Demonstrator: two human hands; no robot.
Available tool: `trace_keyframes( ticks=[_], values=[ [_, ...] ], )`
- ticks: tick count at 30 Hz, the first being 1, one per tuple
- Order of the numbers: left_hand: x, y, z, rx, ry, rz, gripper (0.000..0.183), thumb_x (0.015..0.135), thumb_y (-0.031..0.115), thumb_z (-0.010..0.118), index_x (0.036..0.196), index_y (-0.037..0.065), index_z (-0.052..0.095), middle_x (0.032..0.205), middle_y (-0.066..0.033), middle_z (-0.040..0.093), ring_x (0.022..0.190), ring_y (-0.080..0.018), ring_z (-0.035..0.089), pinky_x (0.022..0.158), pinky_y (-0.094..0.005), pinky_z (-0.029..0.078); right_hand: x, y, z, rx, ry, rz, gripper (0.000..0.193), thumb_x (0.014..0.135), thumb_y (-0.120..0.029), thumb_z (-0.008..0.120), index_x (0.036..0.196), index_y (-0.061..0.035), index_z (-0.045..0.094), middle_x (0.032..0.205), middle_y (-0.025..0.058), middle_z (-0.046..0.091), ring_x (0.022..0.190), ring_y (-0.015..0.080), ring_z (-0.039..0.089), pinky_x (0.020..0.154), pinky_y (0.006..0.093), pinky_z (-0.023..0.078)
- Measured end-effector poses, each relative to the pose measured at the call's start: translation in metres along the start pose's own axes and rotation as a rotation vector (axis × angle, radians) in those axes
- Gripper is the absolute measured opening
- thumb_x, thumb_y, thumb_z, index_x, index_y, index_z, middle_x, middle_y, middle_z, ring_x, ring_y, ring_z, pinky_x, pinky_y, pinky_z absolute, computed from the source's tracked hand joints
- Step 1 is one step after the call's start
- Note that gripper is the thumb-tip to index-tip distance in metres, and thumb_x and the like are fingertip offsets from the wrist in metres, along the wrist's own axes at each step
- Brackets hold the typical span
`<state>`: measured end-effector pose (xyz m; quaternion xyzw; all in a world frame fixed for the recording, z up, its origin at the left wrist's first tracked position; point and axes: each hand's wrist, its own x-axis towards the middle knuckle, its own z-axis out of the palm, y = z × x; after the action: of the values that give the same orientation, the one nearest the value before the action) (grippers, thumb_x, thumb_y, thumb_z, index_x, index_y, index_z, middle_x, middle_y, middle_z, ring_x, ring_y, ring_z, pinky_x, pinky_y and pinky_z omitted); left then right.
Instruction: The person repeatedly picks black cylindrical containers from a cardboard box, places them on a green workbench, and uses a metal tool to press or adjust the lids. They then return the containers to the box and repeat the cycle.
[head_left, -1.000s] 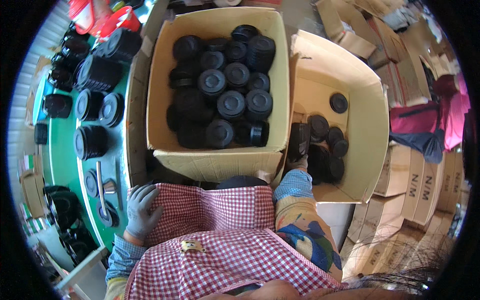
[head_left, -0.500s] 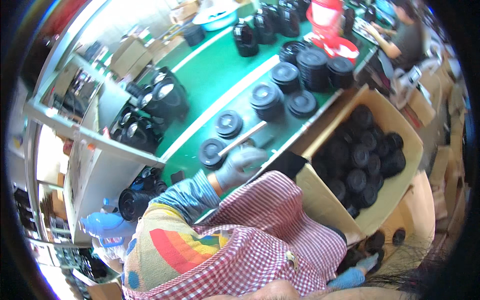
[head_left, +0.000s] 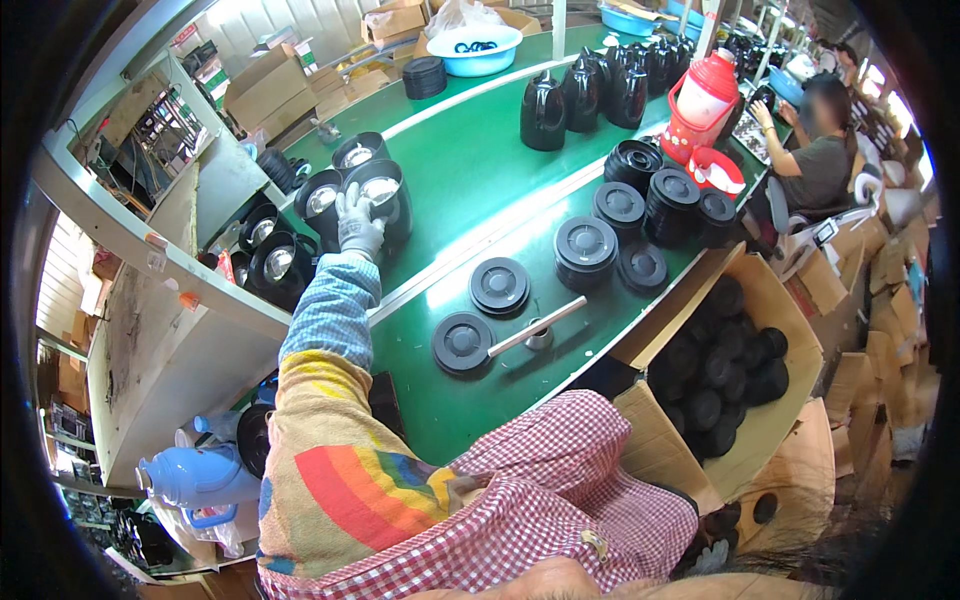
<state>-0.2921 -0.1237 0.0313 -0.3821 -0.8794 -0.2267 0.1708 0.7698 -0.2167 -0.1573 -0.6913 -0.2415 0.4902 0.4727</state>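
Observation:
My left hand, in a grey glove, reaches out to a group of black thermos bodies with silvery insides. Its fingers are stretched out and touch the near rim of one thermos body; the thumb is hard to see. My right hand shows only as a scrap of grey glove low beside the carton, near small black round parts, its fingers mostly hidden. On the green table lie flat black round lids, some stacked. A pale stick rests across a small metal round piece.
An open carton of black caps stands against the table's right edge. Behind are dark jugs, a red-and-white thermos and a blue basin. A metal frame runs along the left. A co-worker sits far right.
My left hand has moved from beside the stick, away and to the left, onto the thermos bodies. The metal piece under the stick now shows. My right hand has become more hidden.

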Motion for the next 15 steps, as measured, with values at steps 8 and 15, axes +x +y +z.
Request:
trace_keyframes(
  ticks=[8, 15],
  values=[
    [-0.064, 0.147, -0.135, -0.306, 0.038, 0.670, 0.036, 0.064, 0.005, 0.084, 0.093, 0.006, 0.063, 0.148, -0.0218, 0.050, 0.142, -0.0518, 0.037, 0.113, -0.0539, 0.039, -0.033, -0.116, 0.172, -0.413, -0.337, -0.625, 0.045, 0.102, -0.010, 0.053, 0.144, 0.0041, 0.051, 0.149, 0.0149, 0.052, 0.135, 0.0240, 0.050, 0.114, 0.0359, 0.039],
    [-0.176, 0.282, -0.196, -0.947, -0.366, 1.173, 0.038, 0.064, 0.003, 0.087, 0.091, 0.005, 0.060, 0.135, -0.0217, 0.058, 0.122, -0.0454, 0.056, 0.102, -0.0502, 0.047, -0.188, -0.233, 0.234, -0.557, -0.266, -0.953, 0.040, 0.102, -0.015, 0.059, 0.138, 0.0016, 0.059, 0.140, 0.0157, 0.061, 0.131, 0.0263, 0.056, 0.112, 0.0360, 0.041]
  ],
)
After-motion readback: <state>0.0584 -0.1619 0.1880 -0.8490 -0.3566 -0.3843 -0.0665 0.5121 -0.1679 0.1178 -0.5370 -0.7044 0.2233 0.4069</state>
